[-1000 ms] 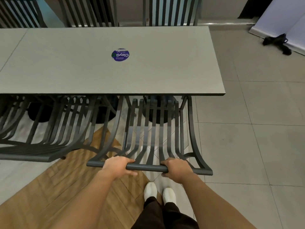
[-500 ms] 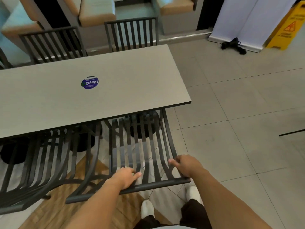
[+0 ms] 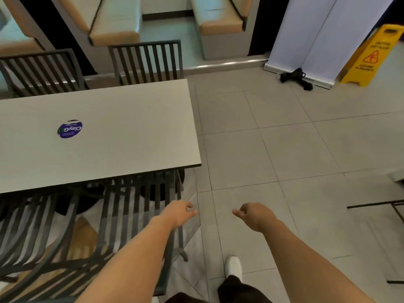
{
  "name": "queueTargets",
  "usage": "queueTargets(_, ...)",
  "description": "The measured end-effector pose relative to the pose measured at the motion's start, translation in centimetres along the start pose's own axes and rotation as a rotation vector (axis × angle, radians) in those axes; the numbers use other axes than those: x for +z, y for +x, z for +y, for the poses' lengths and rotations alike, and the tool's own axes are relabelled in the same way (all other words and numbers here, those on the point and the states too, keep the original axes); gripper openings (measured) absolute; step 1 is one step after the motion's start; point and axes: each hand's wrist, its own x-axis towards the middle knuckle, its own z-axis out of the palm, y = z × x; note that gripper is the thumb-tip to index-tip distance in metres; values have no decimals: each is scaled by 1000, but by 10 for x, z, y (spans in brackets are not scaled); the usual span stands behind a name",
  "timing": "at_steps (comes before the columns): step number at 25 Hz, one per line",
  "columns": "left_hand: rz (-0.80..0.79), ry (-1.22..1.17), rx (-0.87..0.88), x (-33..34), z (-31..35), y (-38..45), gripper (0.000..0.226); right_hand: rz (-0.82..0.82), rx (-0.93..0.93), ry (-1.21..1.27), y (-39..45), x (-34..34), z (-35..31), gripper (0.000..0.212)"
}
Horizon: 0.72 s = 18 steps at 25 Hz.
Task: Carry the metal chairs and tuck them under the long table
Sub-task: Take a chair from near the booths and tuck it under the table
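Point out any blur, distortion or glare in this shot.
Head view: motion blur smears the near chair slats and the wet-floor sign; wide-angle bending curves the long table edge and floor tile lines; lighting is soft and even, with no strong glare.

I see a round blue sticker (image 3: 70,129) lying flat on the bench top, toward its left end. Beyond the far edge of the bench stand upholstered booth seats (image 3: 115,20) in tan. On the tiled floor (image 3: 284,154) past the right end, a yellow wet-floor sign (image 3: 371,57) stands beside a white banner stand (image 3: 317,33), with a black object (image 3: 295,76) at the banner's base.
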Motion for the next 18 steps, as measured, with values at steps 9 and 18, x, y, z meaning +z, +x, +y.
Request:
queueTargets(9,103,-87,45,-20,131,70,47,60,-75,-135,88,-141,53,45)
queueTargets(18,181,-127,56,-161,201,242,38,84,-132,-142,257,-299,6,44)
